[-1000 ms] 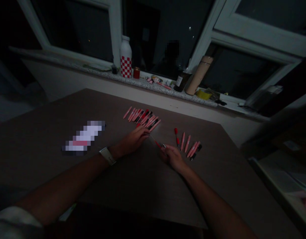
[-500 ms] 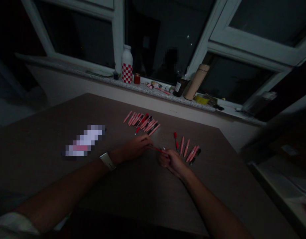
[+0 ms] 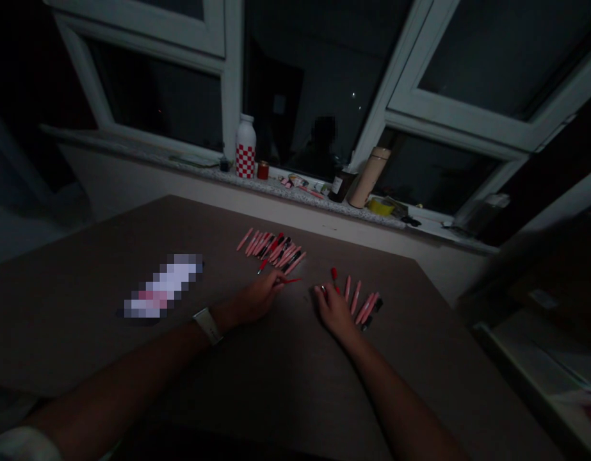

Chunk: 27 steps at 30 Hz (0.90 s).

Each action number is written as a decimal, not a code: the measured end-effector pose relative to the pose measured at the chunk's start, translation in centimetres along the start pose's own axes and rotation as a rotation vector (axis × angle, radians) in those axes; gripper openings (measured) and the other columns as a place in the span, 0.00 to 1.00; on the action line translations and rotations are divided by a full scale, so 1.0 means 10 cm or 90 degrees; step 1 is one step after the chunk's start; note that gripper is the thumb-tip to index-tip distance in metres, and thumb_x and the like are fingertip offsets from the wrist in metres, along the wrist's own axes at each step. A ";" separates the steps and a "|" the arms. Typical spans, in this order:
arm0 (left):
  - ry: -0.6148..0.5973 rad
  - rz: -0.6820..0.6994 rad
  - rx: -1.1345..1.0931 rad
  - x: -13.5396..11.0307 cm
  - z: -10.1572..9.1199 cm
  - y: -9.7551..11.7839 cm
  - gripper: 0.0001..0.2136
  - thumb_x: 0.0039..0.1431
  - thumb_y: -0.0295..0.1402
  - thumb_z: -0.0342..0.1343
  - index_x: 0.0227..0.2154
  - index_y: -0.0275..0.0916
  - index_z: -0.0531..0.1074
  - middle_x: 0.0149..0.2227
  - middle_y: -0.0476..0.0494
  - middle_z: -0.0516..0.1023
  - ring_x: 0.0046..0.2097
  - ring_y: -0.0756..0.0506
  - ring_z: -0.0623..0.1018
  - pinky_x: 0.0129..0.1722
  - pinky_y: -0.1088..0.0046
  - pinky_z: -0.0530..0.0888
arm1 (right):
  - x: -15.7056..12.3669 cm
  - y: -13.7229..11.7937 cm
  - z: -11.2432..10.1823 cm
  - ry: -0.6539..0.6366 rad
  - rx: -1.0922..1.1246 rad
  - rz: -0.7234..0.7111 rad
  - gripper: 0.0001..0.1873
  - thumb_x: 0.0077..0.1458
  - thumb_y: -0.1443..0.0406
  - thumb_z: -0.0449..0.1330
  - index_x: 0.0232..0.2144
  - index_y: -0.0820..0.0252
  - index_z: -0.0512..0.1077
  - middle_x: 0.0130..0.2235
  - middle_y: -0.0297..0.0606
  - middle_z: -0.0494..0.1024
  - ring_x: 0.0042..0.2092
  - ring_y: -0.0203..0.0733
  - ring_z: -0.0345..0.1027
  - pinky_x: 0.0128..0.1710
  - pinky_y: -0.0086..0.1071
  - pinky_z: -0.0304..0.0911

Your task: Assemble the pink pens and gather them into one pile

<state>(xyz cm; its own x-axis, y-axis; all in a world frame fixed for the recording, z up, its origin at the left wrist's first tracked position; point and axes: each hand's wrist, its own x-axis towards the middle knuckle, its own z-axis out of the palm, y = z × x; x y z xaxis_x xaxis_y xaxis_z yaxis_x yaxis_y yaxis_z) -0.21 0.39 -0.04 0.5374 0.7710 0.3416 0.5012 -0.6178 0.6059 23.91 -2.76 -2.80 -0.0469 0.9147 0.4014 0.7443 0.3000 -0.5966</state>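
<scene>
On the brown table point(image 3: 107, 269) my left hand point(image 3: 254, 299), with a watch on its wrist, pinches a thin red pen part point(image 3: 290, 280) that points right. My right hand point(image 3: 334, 309) rests on the table beside a small row of pink and red pens point(image 3: 360, 298); its fingers look extended, and a small shiny bit shows near the fingertips. A larger pile of pink, red and black pens point(image 3: 273, 246) lies just beyond my left hand.
A blurred white and pink packet point(image 3: 163, 285) lies left of the hands. The windowsill behind holds a red-checked white bottle point(image 3: 246, 147), a small red jar point(image 3: 262, 170), a dark bottle point(image 3: 340, 184), a tan cylinder point(image 3: 369, 178) and clutter. The table's right edge drops off near shelving point(image 3: 540, 333).
The hands held one red pen between them; now they have come apart, the left keeping the red piece and the right moving toward the small row. The camera tilted upward.
</scene>
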 end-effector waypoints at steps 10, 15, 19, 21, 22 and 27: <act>-0.018 0.045 -0.013 -0.02 0.05 -0.05 0.10 0.68 0.35 0.41 0.45 0.39 0.64 0.43 0.43 0.74 0.44 0.45 0.74 0.45 0.69 0.70 | 0.00 -0.14 0.05 -0.104 -0.247 0.017 0.12 0.62 0.59 0.54 0.38 0.58 0.74 0.33 0.46 0.81 0.39 0.50 0.75 0.43 0.37 0.61; -0.045 0.035 -0.009 -0.03 0.04 -0.03 0.10 0.68 0.35 0.42 0.43 0.40 0.66 0.41 0.44 0.74 0.42 0.46 0.74 0.44 0.69 0.70 | -0.03 -0.16 0.05 -0.047 -0.130 0.002 0.12 0.64 0.61 0.50 0.39 0.58 0.72 0.34 0.43 0.80 0.40 0.48 0.74 0.42 0.36 0.63; -0.040 0.043 -0.012 -0.03 0.02 0.00 0.10 0.69 0.35 0.41 0.43 0.40 0.66 0.42 0.44 0.74 0.42 0.46 0.74 0.44 0.69 0.69 | -0.05 -0.15 0.00 0.015 0.007 -0.034 0.09 0.64 0.61 0.50 0.39 0.55 0.70 0.37 0.39 0.79 0.39 0.45 0.74 0.41 0.35 0.64; -0.037 0.040 -0.008 -0.03 0.01 0.01 0.10 0.69 0.35 0.41 0.43 0.40 0.66 0.42 0.44 0.74 0.43 0.45 0.74 0.44 0.69 0.70 | -0.06 -0.17 -0.03 0.022 0.048 -0.055 0.08 0.63 0.61 0.52 0.38 0.54 0.70 0.37 0.38 0.79 0.40 0.44 0.73 0.42 0.35 0.64; -0.037 0.037 -0.005 -0.02 0.00 0.02 0.10 0.68 0.35 0.41 0.44 0.40 0.67 0.42 0.43 0.74 0.43 0.45 0.74 0.45 0.69 0.70 | -0.07 -0.19 -0.05 0.022 0.067 -0.063 0.08 0.63 0.61 0.52 0.37 0.54 0.70 0.38 0.38 0.79 0.41 0.44 0.73 0.43 0.34 0.64; -0.055 0.026 0.007 -0.01 -0.04 0.06 0.10 0.68 0.35 0.42 0.44 0.39 0.67 0.43 0.42 0.74 0.44 0.45 0.74 0.46 0.68 0.70 | -0.06 -0.25 -0.08 0.013 0.139 -0.070 0.10 0.63 0.61 0.51 0.38 0.57 0.70 0.38 0.40 0.79 0.43 0.43 0.73 0.45 0.34 0.64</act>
<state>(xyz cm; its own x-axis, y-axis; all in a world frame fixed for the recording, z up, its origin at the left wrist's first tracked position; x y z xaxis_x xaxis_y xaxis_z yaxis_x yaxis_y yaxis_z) -0.25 0.03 0.55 0.6143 0.7289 0.3023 0.4845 -0.6508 0.5845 22.64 -4.24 -1.01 -0.1048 0.8686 0.4843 0.5740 0.4505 -0.6838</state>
